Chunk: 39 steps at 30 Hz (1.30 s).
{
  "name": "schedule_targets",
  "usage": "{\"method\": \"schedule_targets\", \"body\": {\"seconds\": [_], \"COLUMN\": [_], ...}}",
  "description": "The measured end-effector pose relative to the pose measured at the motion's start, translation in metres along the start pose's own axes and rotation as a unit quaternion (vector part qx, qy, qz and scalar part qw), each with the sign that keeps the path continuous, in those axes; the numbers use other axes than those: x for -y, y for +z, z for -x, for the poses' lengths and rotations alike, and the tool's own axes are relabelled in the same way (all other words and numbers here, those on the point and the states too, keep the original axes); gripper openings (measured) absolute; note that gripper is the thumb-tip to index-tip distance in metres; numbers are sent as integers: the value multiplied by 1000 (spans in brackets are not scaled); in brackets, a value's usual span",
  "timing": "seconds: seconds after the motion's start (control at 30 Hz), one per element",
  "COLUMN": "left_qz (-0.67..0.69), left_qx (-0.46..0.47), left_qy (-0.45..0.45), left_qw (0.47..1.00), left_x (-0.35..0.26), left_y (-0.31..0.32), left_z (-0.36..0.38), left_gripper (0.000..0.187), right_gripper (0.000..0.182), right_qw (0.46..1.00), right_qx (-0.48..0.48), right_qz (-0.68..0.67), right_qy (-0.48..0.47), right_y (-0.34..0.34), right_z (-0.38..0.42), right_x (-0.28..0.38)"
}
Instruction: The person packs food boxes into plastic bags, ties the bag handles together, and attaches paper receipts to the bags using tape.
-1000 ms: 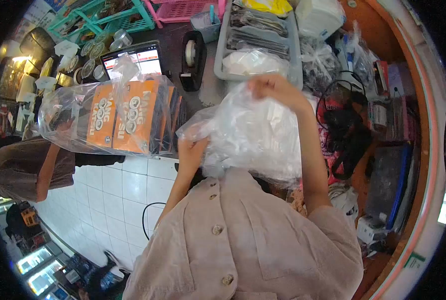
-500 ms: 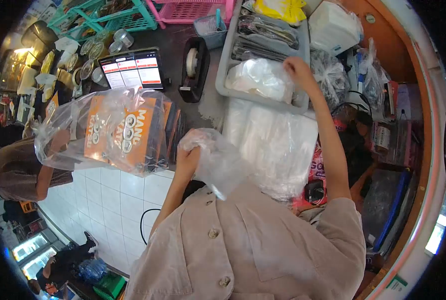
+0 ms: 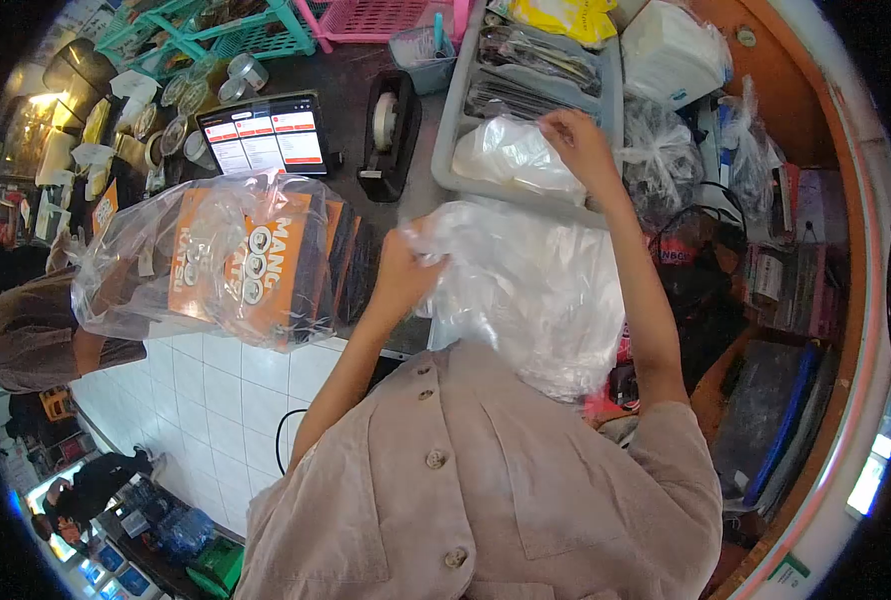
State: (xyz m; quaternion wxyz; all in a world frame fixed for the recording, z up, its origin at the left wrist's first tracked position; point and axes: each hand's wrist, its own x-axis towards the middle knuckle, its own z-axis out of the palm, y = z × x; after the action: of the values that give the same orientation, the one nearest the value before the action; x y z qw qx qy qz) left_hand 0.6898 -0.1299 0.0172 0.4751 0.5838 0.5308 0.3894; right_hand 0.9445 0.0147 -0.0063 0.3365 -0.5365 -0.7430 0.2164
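My left hand [image 3: 404, 268] grips the edge of a clear plastic bag [image 3: 526, 290] that spreads in front of my chest. My right hand [image 3: 576, 140] is further out, over the grey cutlery tray [image 3: 446, 150], pinching a wad of clear plastic [image 3: 511, 155] that lies in the tray's near compartment. To the left, another person's hand holds a large clear bag with orange and black boxes [image 3: 256, 260] at the counter's edge.
A black tape dispenser [image 3: 386, 130] and a tablet [image 3: 261, 130] stand on the dark counter. Packed cutlery fills the tray's far compartments [image 3: 536, 60]. Green and pink baskets [image 3: 266, 25] sit at the back. Bags, cables and boxes crowd the right side [image 3: 726, 200].
My left hand has risen with the plastic bag, which now spreads wide before me. My right hand drew back slightly to the plastic wad in the tray.
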Motion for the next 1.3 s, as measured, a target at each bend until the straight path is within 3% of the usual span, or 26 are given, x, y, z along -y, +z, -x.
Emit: {"method": "schedule_targets", "body": {"seconds": [0.1, 0.17, 0.3, 0.33, 0.43, 0.53, 0.57, 0.63, 0.73, 0.8, 0.93, 1.07, 1.13, 1.23, 1.3], "left_qz": [97, 87, 116, 110, 37, -47, -74, -25, -16, -27, -34, 36, 19, -7, -6], "left_qx": [-33, 4, 3, 5, 1, -13, -18, -13, 2, 1, -19, -26, -41, -68, -100], "left_qy": [-1, 58, 63, 60, 96, 191, 230, 184, 173, 190, 217, 177, 209, 227, 199], "left_qw": [995, 995, 991, 992, 995, 980, 970, 983, 985, 981, 975, 983, 977, 972, 975], "left_x": [12, 27, 23, 22, 8, -6, -9, -16, -18, -19, -23, -20, -22, -23, -26], "left_y": [-8, -15, -12, -12, -13, -12, -12, -9, -8, -9, -9, -7, -6, -5, -3], "left_z": [13, 12, 17, 17, 17, 17, 16, 20, 22, 21, 19, 20, 18, 19, 22], "left_gripper": [32, 29, 20, 17, 9, 9, 10, 12, 12, 12, 11, 10, 9, 8, 10], "right_gripper": [19, 17, 15, 13, 14, 17, 19, 21, 23, 22, 21, 23, 24, 23, 24], "right_qw": [964, 977, 986, 986, 986, 979, 979, 976, 994, 986, 888, 835, 828, 859, 958], "right_qx": [144, 122, 89, 107, 73, -124, -135, -160, -94, -56, -49, -55, -35, -27, 39], "right_qz": [218, 165, 135, 116, 135, 157, 146, 125, 39, -127, -398, -485, -499, -449, -256], "right_qy": [45, 58, 27, 59, 70, -29, -48, -81, 43, 98, 226, 253, 254, 244, 125], "right_y": [14, 5, -28, -38, -56, -62, -66, -79, -97, -106, -105, -95, -94, -87, -77], "right_z": [8, 2, -2, -4, -6, -10, -12, -14, -16, -13, -3, 4, 9, 18, 36], "right_x": [-66, -64, -53, -43, -28, -29, -28, -22, -18, -7, 7, 28, 41, 62, 91]}}
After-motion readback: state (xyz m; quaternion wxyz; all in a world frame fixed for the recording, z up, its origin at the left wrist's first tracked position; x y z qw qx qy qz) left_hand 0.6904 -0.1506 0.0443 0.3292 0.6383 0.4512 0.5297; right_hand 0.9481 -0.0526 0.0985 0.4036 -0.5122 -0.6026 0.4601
